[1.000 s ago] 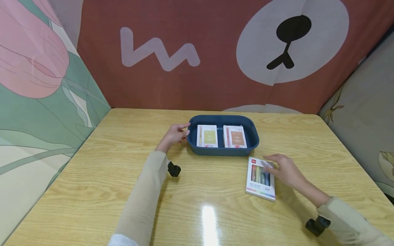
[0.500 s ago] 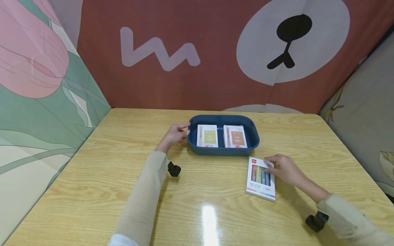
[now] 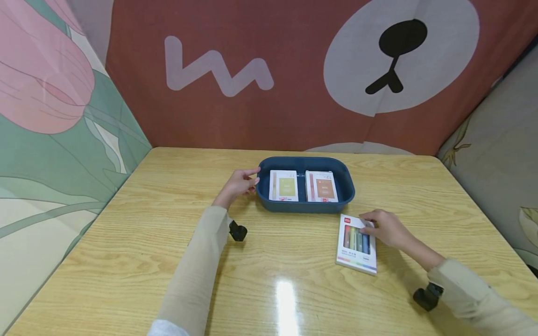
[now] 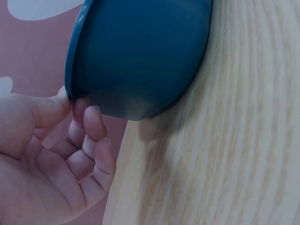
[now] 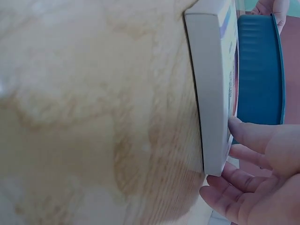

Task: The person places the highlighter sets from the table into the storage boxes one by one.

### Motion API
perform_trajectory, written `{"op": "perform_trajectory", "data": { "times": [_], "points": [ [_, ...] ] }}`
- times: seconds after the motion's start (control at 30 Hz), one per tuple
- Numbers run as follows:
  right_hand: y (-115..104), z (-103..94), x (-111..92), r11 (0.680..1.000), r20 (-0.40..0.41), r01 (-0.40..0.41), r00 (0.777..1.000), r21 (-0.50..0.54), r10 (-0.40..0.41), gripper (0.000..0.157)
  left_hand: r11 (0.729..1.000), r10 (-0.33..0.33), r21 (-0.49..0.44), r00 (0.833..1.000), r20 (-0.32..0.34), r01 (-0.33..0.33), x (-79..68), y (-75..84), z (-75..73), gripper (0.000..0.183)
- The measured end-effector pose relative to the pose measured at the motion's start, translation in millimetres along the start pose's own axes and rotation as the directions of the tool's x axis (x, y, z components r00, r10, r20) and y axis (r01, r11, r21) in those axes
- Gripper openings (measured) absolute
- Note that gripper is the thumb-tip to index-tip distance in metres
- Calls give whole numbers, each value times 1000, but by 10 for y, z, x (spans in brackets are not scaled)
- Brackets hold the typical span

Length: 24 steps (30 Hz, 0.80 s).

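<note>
A dark blue two-compartment tray (image 3: 303, 206) stands on the table, one white box in each half: one with a yellow-green panel (image 3: 283, 185), one with an orange panel (image 3: 321, 186). My left hand (image 3: 237, 185) pinches the tray's left rim between thumb and fingers, close up in the left wrist view. In front of the tray's right end lies a white box of crayons (image 3: 356, 245), coloured sticks showing in its window. My right hand (image 3: 388, 228) grips its upper right part. In the right wrist view the thumb (image 5: 243, 129) is on the face and the fingers curl at the edge.
The wooden table (image 3: 189, 177) reaches back to a red-brown cloth wall (image 3: 210, 121), with printed panels on both sides. Black wrist cameras sit at both sleeves (image 3: 466, 284). A bright glare lies on the front of the table.
My right hand has settled its fingers and thumb onto the box of crayons, and its wrist has shifted slightly up and left. The left hand and tray stay where they were.
</note>
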State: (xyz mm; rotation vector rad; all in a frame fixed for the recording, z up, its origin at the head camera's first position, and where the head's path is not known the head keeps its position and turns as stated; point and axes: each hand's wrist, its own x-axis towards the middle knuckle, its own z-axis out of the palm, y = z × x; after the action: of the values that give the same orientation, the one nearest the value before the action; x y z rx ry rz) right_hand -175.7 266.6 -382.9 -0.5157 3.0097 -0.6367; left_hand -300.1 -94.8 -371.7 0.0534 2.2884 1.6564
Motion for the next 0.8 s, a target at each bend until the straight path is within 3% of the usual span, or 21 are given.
{"op": "perform_trajectory", "data": {
  "times": [0.37,0.8],
  "points": [
    [20,-10,35,999,62,27,998,19,-28,33,1000,-9,-4,1000,-1,9,-3,4,-1,41],
    [35,5,39,996,48,92,995,6,-92,23,1000,-6,-3,1000,-6,6,0,2,1,41]
  ]
}}
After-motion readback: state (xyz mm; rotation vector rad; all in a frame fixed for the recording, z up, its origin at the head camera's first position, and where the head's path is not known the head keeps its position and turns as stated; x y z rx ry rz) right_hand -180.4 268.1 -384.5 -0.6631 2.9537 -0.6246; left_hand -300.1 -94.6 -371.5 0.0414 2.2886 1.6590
